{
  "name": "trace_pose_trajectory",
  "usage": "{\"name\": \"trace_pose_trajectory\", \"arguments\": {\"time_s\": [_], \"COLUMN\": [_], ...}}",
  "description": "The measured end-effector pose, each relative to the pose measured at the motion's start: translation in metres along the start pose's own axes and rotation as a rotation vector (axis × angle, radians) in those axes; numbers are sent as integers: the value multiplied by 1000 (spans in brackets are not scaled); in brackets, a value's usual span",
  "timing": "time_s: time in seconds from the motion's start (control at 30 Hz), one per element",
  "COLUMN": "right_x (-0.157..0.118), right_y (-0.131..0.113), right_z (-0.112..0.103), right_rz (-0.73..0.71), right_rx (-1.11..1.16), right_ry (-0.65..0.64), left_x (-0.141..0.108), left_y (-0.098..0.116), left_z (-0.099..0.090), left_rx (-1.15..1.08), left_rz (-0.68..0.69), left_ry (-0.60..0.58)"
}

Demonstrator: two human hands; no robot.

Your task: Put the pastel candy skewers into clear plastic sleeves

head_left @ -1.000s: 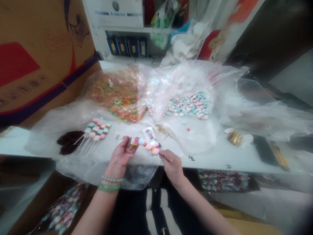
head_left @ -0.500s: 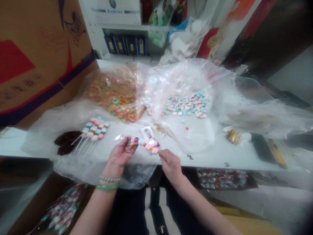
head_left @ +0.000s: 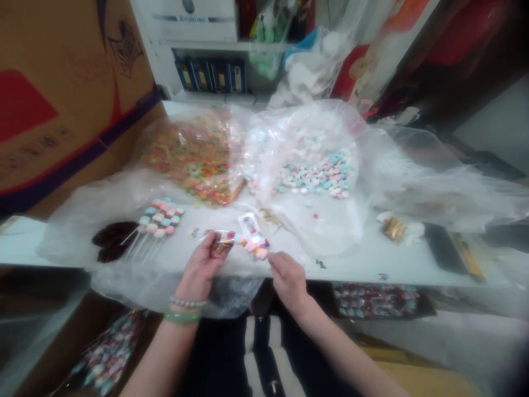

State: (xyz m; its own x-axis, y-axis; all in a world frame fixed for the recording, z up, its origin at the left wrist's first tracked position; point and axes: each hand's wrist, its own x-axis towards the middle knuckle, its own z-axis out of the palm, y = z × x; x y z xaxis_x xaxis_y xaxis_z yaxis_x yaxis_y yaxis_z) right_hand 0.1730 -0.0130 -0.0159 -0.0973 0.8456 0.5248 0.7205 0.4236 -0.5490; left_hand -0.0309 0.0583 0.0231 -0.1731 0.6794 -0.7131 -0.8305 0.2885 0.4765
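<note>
Pastel candy stick (head_left: 253,246) sits between two bare hands just above the front edge of a white counter (head_left: 372,273), a white printed card (head_left: 248,225) standing up from it and a colourful strip (head_left: 221,237) running toward the left hand (head_left: 201,259). Its writing is too small to read. Left fingers curl together around the strip. Right hand (head_left: 288,280) comes in from the other side, thumb and forefinger together at the candy's lower end; whether they grip it or only touch cannot be told.

One beaded bracelet (head_left: 188,302) and one green bangle (head_left: 182,316) circle the left wrist. Nearby, several finished candy sticks (head_left: 160,218) lie side by side on a clear plastic sheet (head_left: 78,231), their exact number unclear, beside a dark brown clump (head_left: 113,241). Two heaps lie farther back: orange-and-green candy (head_left: 192,165) in a clear bag, and pink, white and blue candy (head_left: 314,179) on plastic.

To the right are one gold packet (head_left: 394,228) and one black slab (head_left: 442,249). Four blue boxes (head_left: 210,76) line a white shelf (head_left: 198,49) behind, labels unreadable. A large cardboard carton (head_left: 53,94) with red and purple printing stands at left.
</note>
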Motion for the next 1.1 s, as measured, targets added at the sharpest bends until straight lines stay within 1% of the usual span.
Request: {"name": "trace_pose_trajectory", "arguments": {"time_s": [0.1,0.2,0.33,0.53,0.7,0.9,1.1], "right_x": [1,1,0,2,5,10,12], "right_y": [0,0,1,-1,-4,-5,-4], "right_z": [-1,-1,-1,-5,-8,-9,-11], "right_rz": [-36,-29,-22,-24,-74,-109,-176], "right_rx": [-40,-29,-6,1,-61,-115,-262], "right_ry": [23,27,34,86,132,151,156], "left_x": [1,1,3,7,9,11,7], "left_y": [0,0,-1,0,-2,-3,-7], "left_z": [0,0,-1,-4,-6,-7,-4], "left_rx": [-16,-54,-72,-90,-67,-65,-62], "left_rz": [-32,-59,-53,-43,-57,-85,-75], "left_ry": [-13,-16,17,41,11,-22,-43]}}
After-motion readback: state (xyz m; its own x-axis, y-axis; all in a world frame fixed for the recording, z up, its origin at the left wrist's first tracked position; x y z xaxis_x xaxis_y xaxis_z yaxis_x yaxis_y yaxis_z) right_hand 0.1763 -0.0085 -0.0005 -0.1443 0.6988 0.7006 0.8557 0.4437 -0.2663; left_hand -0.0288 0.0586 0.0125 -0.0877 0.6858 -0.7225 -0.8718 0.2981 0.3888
